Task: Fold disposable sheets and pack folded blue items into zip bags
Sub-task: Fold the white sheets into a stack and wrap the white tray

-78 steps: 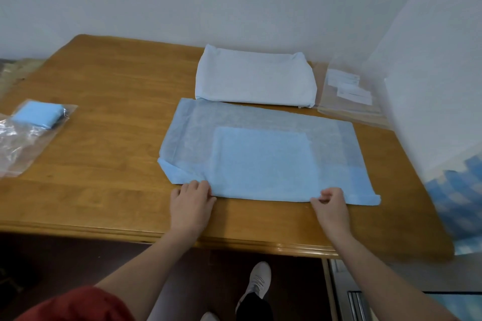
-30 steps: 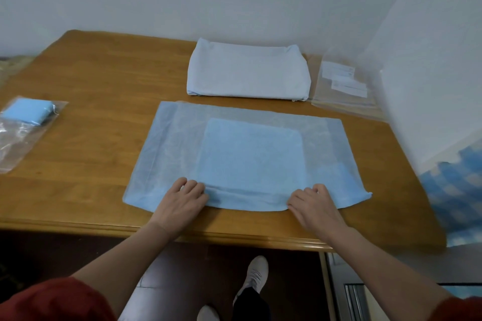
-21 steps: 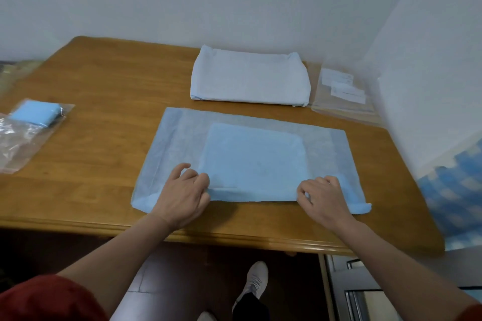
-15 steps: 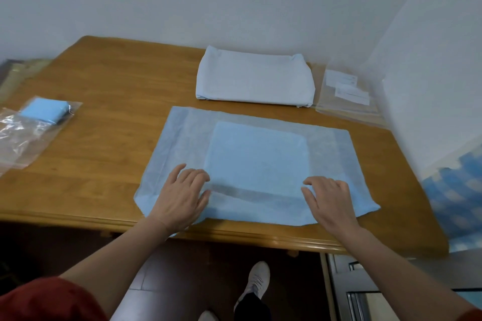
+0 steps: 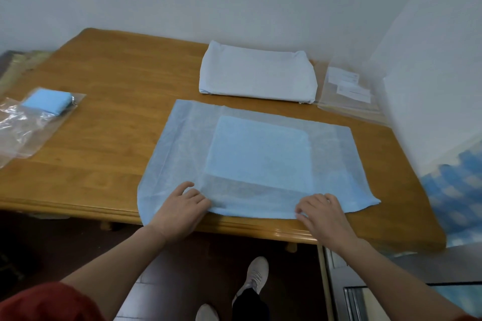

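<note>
Left hand (image 5: 180, 207) and right hand (image 5: 323, 212) pinched the sheet (image 5: 260, 154) at the table (image 5: 117, 117) edge; its flimsy layers could slip, skewing the fold.

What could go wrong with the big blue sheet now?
The near-left corner of the thin light-blue disposable sheet hangs past the edge of the brown wooden table, so it might slide off. The left hand and right hand pinch only the middle of the near edge, so the loose outer corners could flop and make the fold crooked.
</note>
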